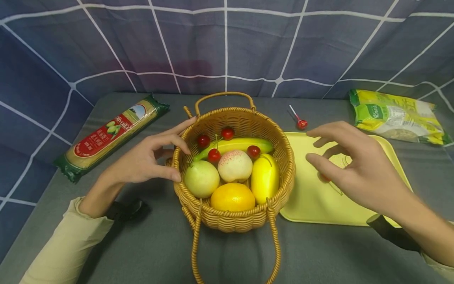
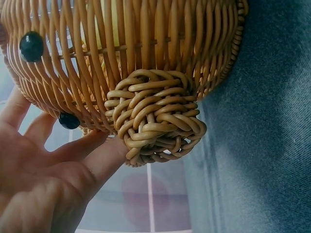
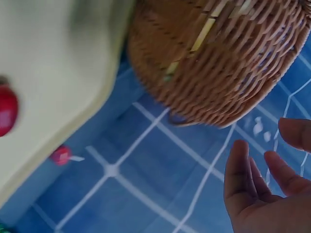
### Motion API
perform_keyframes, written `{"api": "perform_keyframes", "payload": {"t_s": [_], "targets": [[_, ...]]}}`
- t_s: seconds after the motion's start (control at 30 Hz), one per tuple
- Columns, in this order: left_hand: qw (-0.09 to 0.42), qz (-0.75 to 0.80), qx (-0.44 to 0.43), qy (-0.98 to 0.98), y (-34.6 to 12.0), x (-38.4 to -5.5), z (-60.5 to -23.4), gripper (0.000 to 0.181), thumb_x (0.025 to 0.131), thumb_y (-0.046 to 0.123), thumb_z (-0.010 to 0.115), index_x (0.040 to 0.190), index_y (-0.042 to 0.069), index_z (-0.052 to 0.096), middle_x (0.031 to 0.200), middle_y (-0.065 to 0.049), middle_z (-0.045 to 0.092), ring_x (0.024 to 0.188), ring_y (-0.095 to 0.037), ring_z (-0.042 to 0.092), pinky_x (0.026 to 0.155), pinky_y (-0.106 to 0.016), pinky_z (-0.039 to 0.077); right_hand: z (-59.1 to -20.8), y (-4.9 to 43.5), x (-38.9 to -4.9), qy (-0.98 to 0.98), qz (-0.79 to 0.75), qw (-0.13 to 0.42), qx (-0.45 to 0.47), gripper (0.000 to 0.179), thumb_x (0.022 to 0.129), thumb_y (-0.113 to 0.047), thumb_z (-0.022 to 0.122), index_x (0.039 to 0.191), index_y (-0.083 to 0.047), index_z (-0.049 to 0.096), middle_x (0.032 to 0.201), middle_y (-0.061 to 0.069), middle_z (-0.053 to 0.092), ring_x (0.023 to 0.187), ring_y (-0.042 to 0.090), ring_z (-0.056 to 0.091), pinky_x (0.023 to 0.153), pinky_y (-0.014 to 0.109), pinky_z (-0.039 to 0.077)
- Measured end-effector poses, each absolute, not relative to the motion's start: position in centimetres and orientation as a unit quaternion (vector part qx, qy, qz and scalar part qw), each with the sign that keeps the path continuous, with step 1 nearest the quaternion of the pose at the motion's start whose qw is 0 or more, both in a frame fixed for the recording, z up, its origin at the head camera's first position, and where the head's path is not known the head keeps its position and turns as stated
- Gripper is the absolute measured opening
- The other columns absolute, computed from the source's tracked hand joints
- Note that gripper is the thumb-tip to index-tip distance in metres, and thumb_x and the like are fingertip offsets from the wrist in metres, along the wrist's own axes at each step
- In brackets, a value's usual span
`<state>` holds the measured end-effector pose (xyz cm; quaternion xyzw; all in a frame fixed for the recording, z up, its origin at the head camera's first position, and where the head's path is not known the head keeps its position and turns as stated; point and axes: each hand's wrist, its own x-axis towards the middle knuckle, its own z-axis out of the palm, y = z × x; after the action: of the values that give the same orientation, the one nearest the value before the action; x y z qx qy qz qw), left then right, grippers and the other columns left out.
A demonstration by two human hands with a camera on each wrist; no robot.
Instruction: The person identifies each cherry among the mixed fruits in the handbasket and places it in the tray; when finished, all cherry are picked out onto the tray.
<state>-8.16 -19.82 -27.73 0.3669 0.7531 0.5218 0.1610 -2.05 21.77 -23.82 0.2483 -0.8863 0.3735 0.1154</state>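
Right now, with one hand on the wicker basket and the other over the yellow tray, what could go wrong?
1. The right hand hovers open just above a small red cherry on the flat yellow tray; a nudge could send it rolling.
2. The left hand only touches the round woven wicker basket at its rim; a push might slide it and shift the loose red cherries lying on the fruit.

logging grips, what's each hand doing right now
Left hand: open, fingers on the basket rim.
Right hand: open, holding nothing, above the tray.
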Motion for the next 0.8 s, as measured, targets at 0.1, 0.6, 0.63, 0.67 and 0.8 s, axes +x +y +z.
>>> {"api": "perform_keyframes", "payload": {"t_s": [0.1,0.6,0.63,0.67,0.8], "targets": [[0.162,0.521,0.366,0.754,-19.8,-8.1,-27.6,0.036,0.079,0.005,0.082,0.109,-0.001,0.062,0.163,-0.001,0.019,0.146,-0.027,0.023,0.098,-0.033,0.047,-23.6,20.5,-2.9,-0.869,0.377,0.118,0.297,0.047,0.081,-0.003,0.079,0.123,-0.017,0.067,0.114,-0.004,0.064,0.087,0.012,0.063,0.072,0.02,0.052],[0.159,0.525,0.371,0.749,-19.8,-8.2,-27.9,0.036,0.079,0.006,0.083,0.106,0.001,0.06,0.164,-0.002,0.018,0.147,-0.028,0.02,0.097,-0.033,0.047,-22.5,12.4,-6.2,-0.885,0.298,-0.061,0.353,0.036,0.089,-0.011,0.071,0.124,-0.007,0.064,0.123,0.002,0.06,0.103,0.019,0.055,0.085,0.038,0.045],[0.16,0.524,0.372,0.749,-19.8,-8.2,-27.9,0.036,0.079,0.006,0.083,0.106,0.001,0.06,0.164,-0.002,0.017,0.147,-0.028,0.02,0.097,-0.033,0.047,-22.5,12.2,-6.4,-0.886,0.292,-0.078,0.352,0.038,0.089,-0.011,0.071,0.126,-0.007,0.063,0.125,0.003,0.059,0.105,0.02,0.055,0.088,0.038,0.044],[0.16,0.523,0.373,0.75,-19.8,-8.3,-27.9,0.036,0.079,0.006,0.082,0.106,0.001,0.06,0.164,-0.001,0.017,0.147,-0.028,0.02,0.097,-0.033,0.047,-22.4,12.0,-6.6,-0.886,0.289,-0.094,0.351,0.04,0.089,-0.011,0.07,0.128,-0.007,0.061,0.127,0.004,0.058,0.106,0.021,0.054,0.09,0.039,0.043],[0.164,0.52,0.373,0.751,-19.7,-8.3,-27.9,0.035,0.08,0.007,0.082,0.106,0.004,0.059,0.164,-0.001,0.017,0.146,-0.029,0.021,0.097,-0.033,0.047,-22.2,11.5,-7.2,-0.886,0.268,-0.149,0.348,0.05,0.089,-0.011,0.07,0.136,-0.006,0.054,0.136,0.006,0.054,0.119,0.024,0.049,0.1,0.041,0.038]]}}
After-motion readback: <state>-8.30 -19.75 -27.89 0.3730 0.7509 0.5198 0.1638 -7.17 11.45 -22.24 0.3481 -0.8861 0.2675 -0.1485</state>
